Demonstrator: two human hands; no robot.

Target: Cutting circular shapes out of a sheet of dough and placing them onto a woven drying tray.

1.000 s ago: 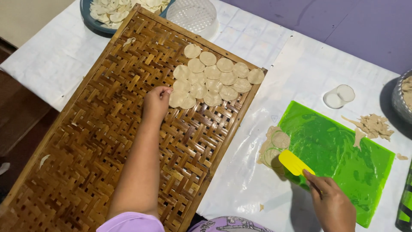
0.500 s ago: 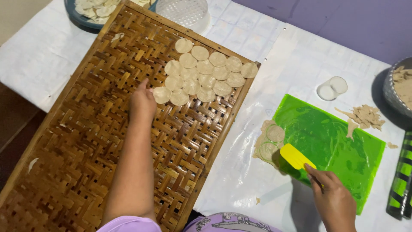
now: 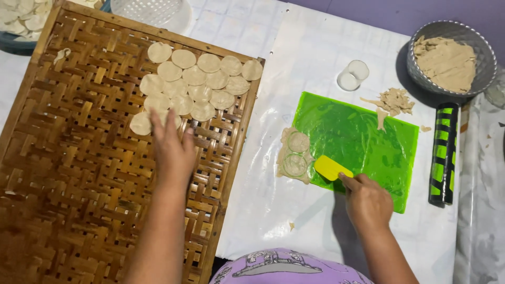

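My left hand [image 3: 172,150] lies flat, fingers apart, on a woven bamboo tray [image 3: 68,173], its fingertips touching the nearest of several round dough discs [image 3: 195,87] laid in rows at the tray's far right. My right hand [image 3: 368,202] grips a yellow scraper [image 3: 330,168] at the near left corner of a green mat [image 3: 363,142]. Just left of the scraper's blade lies a thin sheet of rolled dough [image 3: 293,155] with two circles cut in it.
A grey bowl of dough [image 3: 452,58] stands at the far right, with dough scraps [image 3: 392,102] on the mat's far edge. A clear round cutter [image 3: 352,75], a black-and-green rolling pin [image 3: 443,152], a blue plate of discs [image 3: 21,21] and a clear container [image 3: 150,10] surround them.
The view has shifted, so everything sits further right in the picture. My left hand has laid down a disc and now rests flat on the tray. My right hand keeps the scraper beside the dough sheet.
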